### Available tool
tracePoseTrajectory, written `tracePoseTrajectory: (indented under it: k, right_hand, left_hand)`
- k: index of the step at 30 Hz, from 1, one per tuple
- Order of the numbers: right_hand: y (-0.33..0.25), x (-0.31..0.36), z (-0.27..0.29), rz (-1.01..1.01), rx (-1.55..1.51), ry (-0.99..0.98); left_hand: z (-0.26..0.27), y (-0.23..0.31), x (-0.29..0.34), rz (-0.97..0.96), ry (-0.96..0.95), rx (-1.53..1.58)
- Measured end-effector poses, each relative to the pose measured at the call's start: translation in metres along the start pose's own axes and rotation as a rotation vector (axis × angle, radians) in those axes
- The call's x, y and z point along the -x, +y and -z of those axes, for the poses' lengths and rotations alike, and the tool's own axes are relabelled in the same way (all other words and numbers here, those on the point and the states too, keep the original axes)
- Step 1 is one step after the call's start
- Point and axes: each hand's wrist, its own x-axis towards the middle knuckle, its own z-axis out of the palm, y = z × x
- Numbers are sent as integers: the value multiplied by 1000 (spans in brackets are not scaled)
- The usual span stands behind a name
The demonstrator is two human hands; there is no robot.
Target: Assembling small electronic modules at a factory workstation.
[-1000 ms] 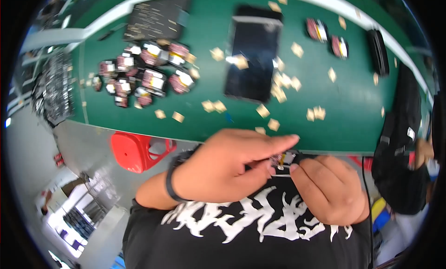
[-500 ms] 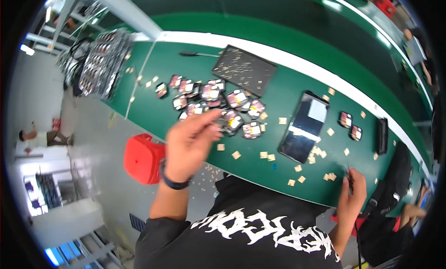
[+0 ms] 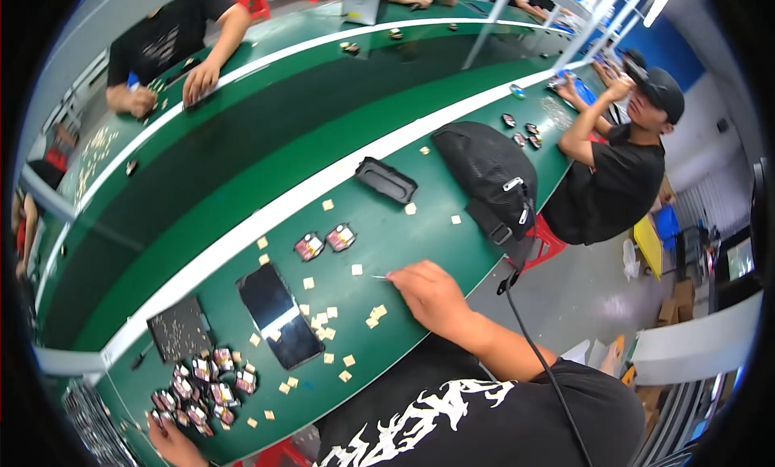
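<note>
While the right hand [image 3: 428,293] pinches a thin silvery tool [image 3: 378,276] at its fingertips, tip toward 10 o'clock and just beside a pale square [image 3: 357,269], the left hand [image 3: 171,443] sits at the near edge of the pile of black-and-pink units [image 3: 184,389]; can't tell its grip. Clock centred on right hand: pile at 8, on green table [image 3: 395,233]. Dark pad [image 3: 179,318] at 9, pale slivers strewn over it; black glossy slab [image 3: 282,322] also at 9, nearer. Two units [image 3: 341,237] side by side at 10. Containers: black oblong tray [image 3: 387,180] at 11, recessed face up; black bag [image 3: 484,164] at 1, insides hidden; grey box [image 3: 362,5] far off near 11, contents can't be read.
</note>
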Motion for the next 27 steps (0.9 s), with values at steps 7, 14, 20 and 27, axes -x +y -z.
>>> tracePoseTrajectory:
  k: [7,14,20,27]
  right_hand:
    - [6,59,80,-275,-424,-461]
    - [-10,42,59,-19,-1018,-299]
    - [1,21,59,57,-924,-386]
    - [183,97,221,-828,-253,-132]
  left_hand:
    - [25,146,8,-188,-33,-337]
    - [-62,305,101,-157,-1327,625]
    - [-99,377,124,-529,-1372,665]
    - [-89,352,139,-343,-1225,493]
